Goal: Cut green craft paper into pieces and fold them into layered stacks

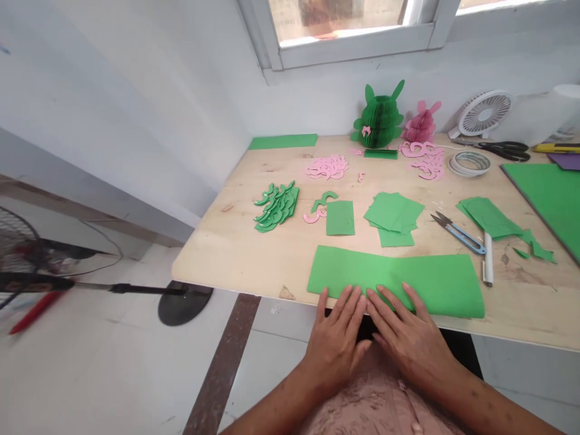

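Observation:
A long folded sheet of green paper (394,275) lies along the table's front edge. My left hand (338,332) rests flat with its fingertips on the paper's near edge, left of the middle. Beside it my right hand (410,329) presses on the same edge with fingers spread. Both hands are open, and neither grips anything. Just beyond the sheet lie a green paper rectangle (339,218), a loose stack of green paper squares (393,214) and a pair of blue thread snips (460,232). A white marker (488,260) stands out near the sheet's right end.
Green curved cutouts (275,206) and pink cutouts (327,167) lie in piles. Behind them are a green paper figure (379,121), a pink one (421,122), a small white fan (484,113), tape rolls (470,163) and black scissors (502,149). Green scraps (539,246) lie right.

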The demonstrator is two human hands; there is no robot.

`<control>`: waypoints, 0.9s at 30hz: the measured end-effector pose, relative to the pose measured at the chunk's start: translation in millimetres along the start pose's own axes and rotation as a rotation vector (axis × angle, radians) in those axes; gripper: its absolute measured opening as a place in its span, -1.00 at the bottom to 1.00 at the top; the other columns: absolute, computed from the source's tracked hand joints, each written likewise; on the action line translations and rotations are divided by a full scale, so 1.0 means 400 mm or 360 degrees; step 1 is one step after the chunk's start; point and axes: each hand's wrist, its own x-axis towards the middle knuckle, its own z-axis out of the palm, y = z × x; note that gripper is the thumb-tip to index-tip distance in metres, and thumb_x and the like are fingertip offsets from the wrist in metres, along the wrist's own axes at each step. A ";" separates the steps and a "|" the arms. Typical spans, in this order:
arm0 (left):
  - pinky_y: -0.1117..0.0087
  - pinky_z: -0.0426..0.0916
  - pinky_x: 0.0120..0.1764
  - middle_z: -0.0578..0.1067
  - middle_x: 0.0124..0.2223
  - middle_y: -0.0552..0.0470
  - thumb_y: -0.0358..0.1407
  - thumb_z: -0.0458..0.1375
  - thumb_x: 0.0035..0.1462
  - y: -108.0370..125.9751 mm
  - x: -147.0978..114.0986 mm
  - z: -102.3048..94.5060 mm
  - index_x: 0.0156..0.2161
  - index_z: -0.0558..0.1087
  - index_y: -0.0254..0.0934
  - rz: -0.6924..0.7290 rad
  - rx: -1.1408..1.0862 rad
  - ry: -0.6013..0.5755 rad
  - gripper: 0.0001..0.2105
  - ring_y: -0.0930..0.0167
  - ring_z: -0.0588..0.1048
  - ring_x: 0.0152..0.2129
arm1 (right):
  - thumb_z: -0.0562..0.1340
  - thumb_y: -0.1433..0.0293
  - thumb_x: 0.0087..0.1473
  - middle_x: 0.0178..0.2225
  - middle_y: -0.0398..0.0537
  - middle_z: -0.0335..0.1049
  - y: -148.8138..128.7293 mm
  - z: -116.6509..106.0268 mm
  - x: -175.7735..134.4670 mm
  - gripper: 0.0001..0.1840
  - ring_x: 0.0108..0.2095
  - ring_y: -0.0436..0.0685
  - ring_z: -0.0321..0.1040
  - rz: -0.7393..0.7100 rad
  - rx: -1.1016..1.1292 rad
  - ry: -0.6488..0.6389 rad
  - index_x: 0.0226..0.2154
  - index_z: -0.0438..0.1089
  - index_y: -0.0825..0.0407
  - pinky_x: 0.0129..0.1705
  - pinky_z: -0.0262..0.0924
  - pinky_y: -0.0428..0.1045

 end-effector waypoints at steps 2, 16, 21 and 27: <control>0.00 -0.44 0.24 0.05 0.31 -0.06 -0.16 -0.10 0.24 0.013 -0.008 0.013 0.22 0.14 -0.36 -0.0063 0.0022 0.0017 -0.50 0.26 -0.08 0.28 | 0.16 0.29 0.15 0.14 0.06 0.26 0.000 0.000 0.000 -0.54 0.16 0.31 0.09 0.0004 0.0008 -0.0005 0.07 0.30 0.14 0.24 -0.31 0.37; -0.10 -0.39 0.21 0.26 0.21 -0.14 -0.12 -0.01 0.19 -0.050 -0.092 0.012 0.22 0.16 -0.32 -0.0683 0.0161 0.0140 -0.46 0.15 0.02 0.24 | 0.15 0.30 0.16 0.14 0.05 0.25 0.000 -0.004 -0.002 -0.57 0.15 0.31 0.11 -0.0013 -0.0029 -0.0052 0.06 0.30 0.13 0.25 -0.35 0.37; -0.15 -0.29 0.18 0.20 0.24 -0.25 -0.18 0.00 0.19 -0.092 -0.134 -0.007 0.22 0.15 -0.35 -0.0772 0.0321 0.0180 -0.47 0.10 -0.01 0.25 | 0.16 0.30 0.15 0.14 0.07 0.26 0.000 0.000 -0.001 -0.57 0.14 0.31 0.12 -0.0019 -0.0035 -0.0050 0.05 0.32 0.13 0.25 -0.37 0.38; -0.08 -0.19 0.20 0.14 0.27 -0.25 -0.26 -0.06 0.22 -0.086 -0.034 -0.045 0.25 0.07 -0.41 -0.0487 0.0126 0.0187 -0.49 0.16 -0.03 0.26 | 0.14 0.29 0.16 0.13 0.09 0.26 -0.004 -0.002 0.008 -0.55 0.14 0.32 0.12 -0.0015 -0.0054 -0.0075 0.06 0.30 0.14 0.24 -0.32 0.37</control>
